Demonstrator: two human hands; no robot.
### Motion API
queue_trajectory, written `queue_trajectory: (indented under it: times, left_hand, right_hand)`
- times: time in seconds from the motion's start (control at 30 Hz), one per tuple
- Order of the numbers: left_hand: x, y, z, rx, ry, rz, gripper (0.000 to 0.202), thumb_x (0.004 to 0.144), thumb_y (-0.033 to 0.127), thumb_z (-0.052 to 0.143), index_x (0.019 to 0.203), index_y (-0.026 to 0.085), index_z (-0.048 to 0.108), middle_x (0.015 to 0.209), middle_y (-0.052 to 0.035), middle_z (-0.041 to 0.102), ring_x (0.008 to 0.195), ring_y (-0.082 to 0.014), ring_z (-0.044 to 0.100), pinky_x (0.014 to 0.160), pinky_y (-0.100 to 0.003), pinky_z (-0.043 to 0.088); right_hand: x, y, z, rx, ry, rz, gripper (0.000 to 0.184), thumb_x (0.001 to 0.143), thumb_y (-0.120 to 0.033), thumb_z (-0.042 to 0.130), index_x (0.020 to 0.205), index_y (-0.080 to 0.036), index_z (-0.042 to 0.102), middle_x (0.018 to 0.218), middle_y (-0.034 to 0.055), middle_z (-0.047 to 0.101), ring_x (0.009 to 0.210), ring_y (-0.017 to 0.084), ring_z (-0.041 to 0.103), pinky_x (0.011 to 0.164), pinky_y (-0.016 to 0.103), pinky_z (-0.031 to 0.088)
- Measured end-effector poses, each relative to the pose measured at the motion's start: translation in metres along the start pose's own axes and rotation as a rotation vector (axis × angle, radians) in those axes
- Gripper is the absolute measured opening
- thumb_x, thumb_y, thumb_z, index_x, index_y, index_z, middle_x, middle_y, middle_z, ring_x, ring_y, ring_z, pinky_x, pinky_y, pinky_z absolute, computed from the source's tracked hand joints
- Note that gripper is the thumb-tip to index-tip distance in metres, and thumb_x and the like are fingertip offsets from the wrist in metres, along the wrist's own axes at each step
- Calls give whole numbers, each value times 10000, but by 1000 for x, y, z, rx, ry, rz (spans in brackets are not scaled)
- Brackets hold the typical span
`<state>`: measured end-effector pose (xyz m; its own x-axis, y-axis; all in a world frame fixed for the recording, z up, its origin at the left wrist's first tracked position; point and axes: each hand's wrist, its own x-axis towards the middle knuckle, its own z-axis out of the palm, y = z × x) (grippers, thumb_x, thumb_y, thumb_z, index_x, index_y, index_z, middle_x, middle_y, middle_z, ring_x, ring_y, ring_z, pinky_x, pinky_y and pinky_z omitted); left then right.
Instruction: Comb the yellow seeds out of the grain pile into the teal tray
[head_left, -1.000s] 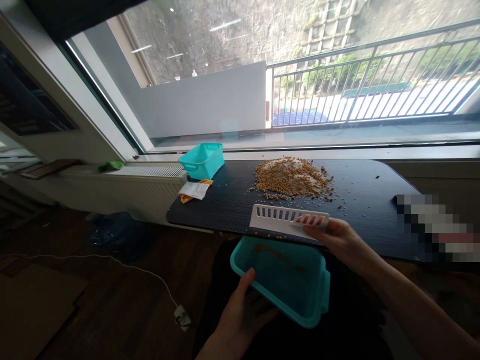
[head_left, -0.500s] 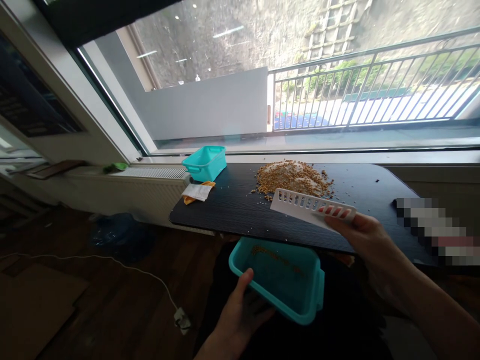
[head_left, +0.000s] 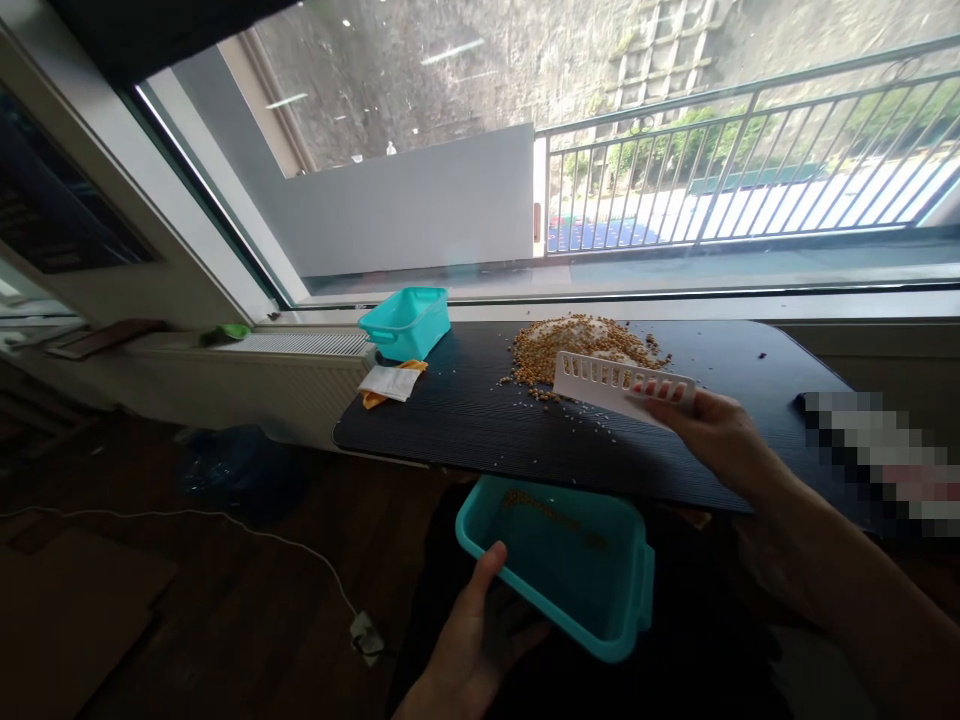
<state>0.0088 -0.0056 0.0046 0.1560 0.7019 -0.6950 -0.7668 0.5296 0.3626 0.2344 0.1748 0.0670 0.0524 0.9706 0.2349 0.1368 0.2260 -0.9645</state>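
My left hand [head_left: 480, 625] grips the near rim of a teal plastic bin [head_left: 570, 605], thumb over the edge and fingers under it. The bin sits just below the table's front edge, with some brown kernels inside. In my right hand [head_left: 701, 415] is a white slotted plastic strip [head_left: 611, 390], held by its right end. Its left end stands at the near side of a pile of golden kernels mixed with white grains [head_left: 577, 345] on the dark table [head_left: 465, 440]. Loose white grains lie scattered in front of the pile.
A smaller teal basket [head_left: 409, 325] stands at the table's left back corner. Before it lies a folded white and yellow packet [head_left: 394, 383]. A blurred-out object [head_left: 881, 455] lies at the right end. On the floor, a power strip [head_left: 366, 637] trails a white cable.
My right hand has moved the slotted strip slightly away from me, closer against the pile. More white grains show on the table in front. My left hand still holds the bin.
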Motion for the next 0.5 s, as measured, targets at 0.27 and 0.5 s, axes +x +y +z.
queue_trajectory:
  times: [0.27, 0.5]
  left_hand:
    - [3, -1, -2, 21, 16, 0, 593, 778, 469, 582, 1253, 135, 464, 1181, -157, 620, 1094, -313, 579, 933, -448, 456]
    - [-2, 0, 6, 25, 69, -7, 559, 801, 465, 552, 1248, 139, 465, 1171, -155, 623, 1070, -302, 593, 931, -446, 449]
  right_hand:
    - [-11, -15, 0, 46, -43, 63, 360, 462, -511, 786, 624, -201, 700, 840, 48, 715, 890, 231, 632, 969, 447, 416]
    - [-7, -6, -1, 12, -62, 71, 359, 500, -495, 776, 718, -215, 724, 874, 39, 723, 922, 252, 641, 963, 457, 423]
